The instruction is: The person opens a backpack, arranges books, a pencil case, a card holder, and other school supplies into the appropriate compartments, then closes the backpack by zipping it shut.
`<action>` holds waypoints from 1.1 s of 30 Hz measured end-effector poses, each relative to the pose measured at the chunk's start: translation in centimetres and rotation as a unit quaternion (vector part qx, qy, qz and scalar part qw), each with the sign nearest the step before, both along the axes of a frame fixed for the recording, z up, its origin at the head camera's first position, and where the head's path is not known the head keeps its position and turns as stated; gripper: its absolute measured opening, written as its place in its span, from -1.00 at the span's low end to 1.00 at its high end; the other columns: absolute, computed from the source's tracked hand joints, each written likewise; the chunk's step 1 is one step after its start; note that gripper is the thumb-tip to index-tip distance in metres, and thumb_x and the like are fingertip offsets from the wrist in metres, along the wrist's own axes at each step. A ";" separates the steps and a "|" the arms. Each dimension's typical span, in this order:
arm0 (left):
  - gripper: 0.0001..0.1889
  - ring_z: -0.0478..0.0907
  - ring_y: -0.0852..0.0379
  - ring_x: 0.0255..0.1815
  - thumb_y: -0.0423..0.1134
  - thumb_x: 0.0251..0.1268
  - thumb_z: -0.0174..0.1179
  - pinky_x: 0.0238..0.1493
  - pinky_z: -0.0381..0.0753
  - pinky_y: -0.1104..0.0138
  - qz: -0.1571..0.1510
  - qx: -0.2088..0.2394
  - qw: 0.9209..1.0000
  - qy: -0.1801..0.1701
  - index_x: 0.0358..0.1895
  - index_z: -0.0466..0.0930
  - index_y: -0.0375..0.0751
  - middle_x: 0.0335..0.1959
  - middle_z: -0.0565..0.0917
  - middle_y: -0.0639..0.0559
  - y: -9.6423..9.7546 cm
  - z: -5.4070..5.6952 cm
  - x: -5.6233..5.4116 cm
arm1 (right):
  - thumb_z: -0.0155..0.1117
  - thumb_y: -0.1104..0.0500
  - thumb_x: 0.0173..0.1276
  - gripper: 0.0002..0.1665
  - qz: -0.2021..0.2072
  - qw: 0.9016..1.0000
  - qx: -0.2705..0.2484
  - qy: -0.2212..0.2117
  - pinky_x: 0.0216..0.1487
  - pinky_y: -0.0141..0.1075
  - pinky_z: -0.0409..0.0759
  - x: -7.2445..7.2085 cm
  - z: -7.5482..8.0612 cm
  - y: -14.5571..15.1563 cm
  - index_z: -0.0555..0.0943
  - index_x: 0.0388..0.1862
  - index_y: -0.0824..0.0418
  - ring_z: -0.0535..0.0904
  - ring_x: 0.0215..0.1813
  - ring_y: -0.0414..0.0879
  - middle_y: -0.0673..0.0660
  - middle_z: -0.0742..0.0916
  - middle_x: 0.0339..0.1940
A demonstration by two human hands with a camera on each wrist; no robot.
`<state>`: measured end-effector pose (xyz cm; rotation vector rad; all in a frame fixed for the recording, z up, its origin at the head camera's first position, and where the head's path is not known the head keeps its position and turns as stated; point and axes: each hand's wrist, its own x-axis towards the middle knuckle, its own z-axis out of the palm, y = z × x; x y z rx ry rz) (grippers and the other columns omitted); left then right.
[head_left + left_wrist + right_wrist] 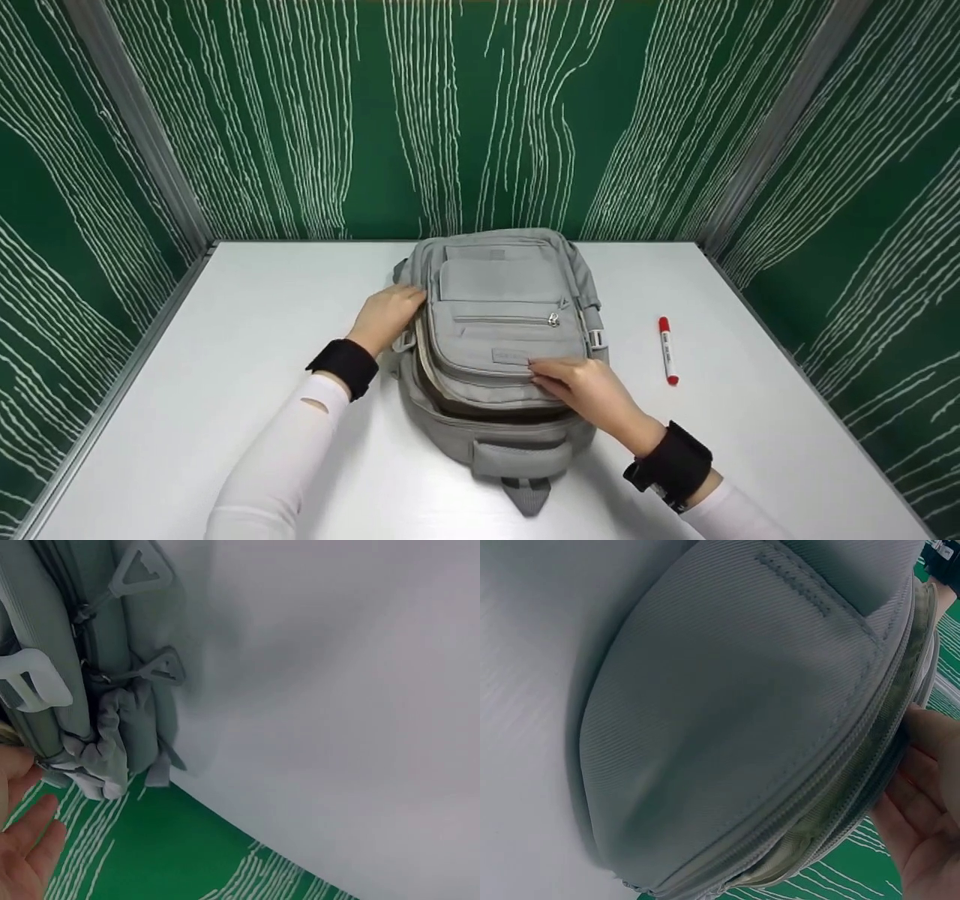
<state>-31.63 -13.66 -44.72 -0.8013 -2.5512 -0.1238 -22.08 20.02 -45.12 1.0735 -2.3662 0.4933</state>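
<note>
Green walls (371, 150) with white drip lines stand beyond both grips. White bench (750, 465) below them. Grey backpack (510, 281) lies on the bench between the two grips, front face up; the compartment behind the front panel gapes along the edge running from the left grip round to just below the right grip. White sleeves (274, 469) run up to the wrists behind the grips. Right grip (596, 394), a person's bare hand, is narrow: thumb and fingers pinch the front panel near its rim. Left grip (386, 319), also bare, touches the bag's side edge; can't tell if it pinches anything there. Black wristbands (343, 367) sit right behind both grips. Carry handle (521, 457) is nearer the wearer than the right grip, on its left. Red-and-white marker (668, 351) lies apart, right of the right grip. Label patch (510, 355) is just left of the right grip's fingertips. Metal zip pull (553, 319) sits beyond that grip.
</note>
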 end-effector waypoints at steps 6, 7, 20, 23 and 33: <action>-0.93 0.74 -0.01 -0.15 -0.46 0.21 0.32 -0.02 0.75 0.24 0.025 -0.083 0.989 0.117 -0.33 0.75 -0.25 -0.31 0.80 -0.06 0.2 -0.1 -0.4 | 0.49 0.27 0.27 -0.76 -0.005 1.000 0.001 -0.010 -0.07 -0.18 0.81 0.1 0.1 -0.2 0.80 -0.07 0.18 0.85 -0.09 0.00 0.09 0.88 -0.14; -0.93 0.73 -0.01 -0.22 -0.47 0.18 0.34 -0.10 0.76 0.23 0.034 -0.082 0.989 0.120 -0.38 0.74 -0.24 -0.37 0.78 -0.06 0.2 -0.1 -0.4 | 0.48 0.27 0.27 -0.76 -0.005 1.000 0.001 -0.011 -0.06 -0.18 0.81 0.1 0.1 -0.2 0.80 -0.07 0.18 0.85 -0.09 0.00 0.09 0.88 -0.13; -0.78 0.73 -0.23 -0.38 -0.52 0.31 0.19 -0.40 0.76 -0.02 0.132 0.086 0.987 -0.001 -0.50 0.73 -0.36 -0.44 0.73 -0.25 0.7 0.6 0.1 | 0.48 0.28 0.27 -0.78 -0.008 1.000 0.005 -0.012 -0.05 -0.17 0.81 0.2 0.0 -0.3 0.80 -0.09 0.20 0.85 -0.10 0.01 0.11 0.88 -0.15; -0.78 0.73 -0.26 -0.40 -0.53 0.27 0.18 -0.42 0.75 -0.05 0.143 0.105 0.984 -0.006 -0.55 0.69 -0.40 -0.46 0.75 -0.29 0.8 0.7 0.2 | 0.48 0.28 0.27 -0.79 -0.011 1.000 0.005 -0.014 -0.05 -0.17 0.81 0.3 0.1 -0.4 0.80 -0.10 0.21 0.85 -0.10 0.02 0.11 0.88 -0.16; -0.74 0.71 -0.20 -0.50 -0.45 0.30 0.25 -0.46 0.69 -0.01 0.123 0.116 0.984 -0.046 -0.59 0.59 -0.33 -0.54 0.73 -0.26 0.8 1.1 2.1 | 0.47 0.27 0.28 -0.80 -0.013 1.000 0.004 -0.021 -0.06 -0.17 0.81 0.3 0.1 -0.4 0.79 -0.10 0.22 0.85 -0.10 0.02 0.12 0.88 -0.16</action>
